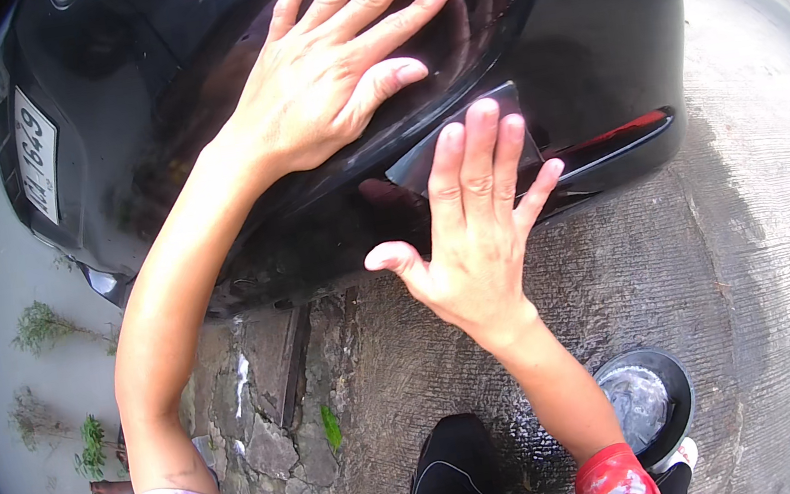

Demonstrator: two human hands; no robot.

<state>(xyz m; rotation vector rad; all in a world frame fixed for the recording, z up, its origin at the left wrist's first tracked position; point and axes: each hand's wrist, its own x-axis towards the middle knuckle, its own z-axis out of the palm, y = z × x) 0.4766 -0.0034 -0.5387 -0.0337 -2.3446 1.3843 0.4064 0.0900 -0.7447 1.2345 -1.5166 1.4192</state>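
Observation:
My left hand (318, 91) lies with its fingers spread on the glossy black body of a car (161, 88). Lower and to its right, my right hand (481, 245) is open, its fingers stretched flat over a thin dark grey sheet (415, 158) that looks like sandpaper. The sheet rests against the car's bumper (606, 56). Part of it is hidden under the fingers, while its upper corner shows above them. Right of that hand, a long red reflector (622, 136) is set into the bumper.
A dark bucket (682, 386) with cloudy liquid stands on the wet, ridged concrete (759, 246) at the lower right. Cracked stone and a green leaf (330, 426) lie below the car. Plants (90, 447) grow by a pale wall at left. A white licence plate (39, 157) is on the car.

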